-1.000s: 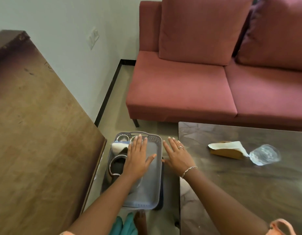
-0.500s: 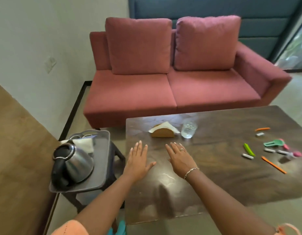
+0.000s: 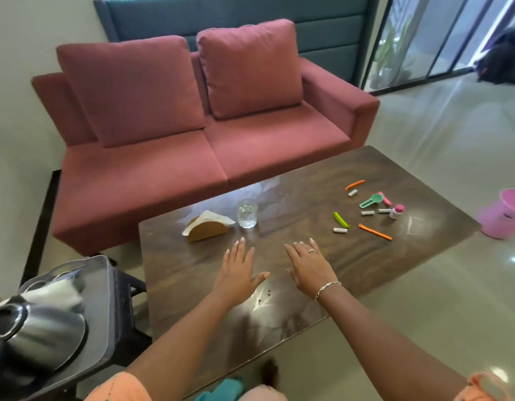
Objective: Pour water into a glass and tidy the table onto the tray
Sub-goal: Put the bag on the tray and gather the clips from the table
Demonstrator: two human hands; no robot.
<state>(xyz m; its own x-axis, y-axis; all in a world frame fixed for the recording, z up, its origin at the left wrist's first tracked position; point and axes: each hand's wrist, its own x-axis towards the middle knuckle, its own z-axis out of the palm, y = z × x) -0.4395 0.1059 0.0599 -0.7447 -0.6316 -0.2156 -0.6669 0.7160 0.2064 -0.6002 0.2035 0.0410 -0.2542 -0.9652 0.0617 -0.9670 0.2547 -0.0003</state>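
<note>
A clear drinking glass [image 3: 247,214] stands upright on the dark wooden table [image 3: 293,273], beside a wooden napkin holder [image 3: 207,230] with white napkins. A steel kettle [image 3: 39,334] with a black handle sits on a grey tray [image 3: 106,302] at lower left, on a dark stool beside the table. Several small items lie on the table's right part: orange sticks [image 3: 374,232], a green clip [image 3: 341,219], a green scoop [image 3: 370,200], white caps and a small pink-topped bottle [image 3: 396,211]. My left hand [image 3: 238,273] and my right hand [image 3: 308,267] hover flat over the table, fingers straight, holding nothing.
A red two-seat sofa [image 3: 198,134] stands behind the table. A pink plastic stool [image 3: 504,215] is on the floor at the right. A white cloth [image 3: 58,293] lies on the tray behind the kettle. Glass doors [image 3: 429,36] are at the far right.
My view swung right and up from the tray to the table. Both hands now hover over the table instead of the tray and the table's edge; they stay flat and hold nothing.
</note>
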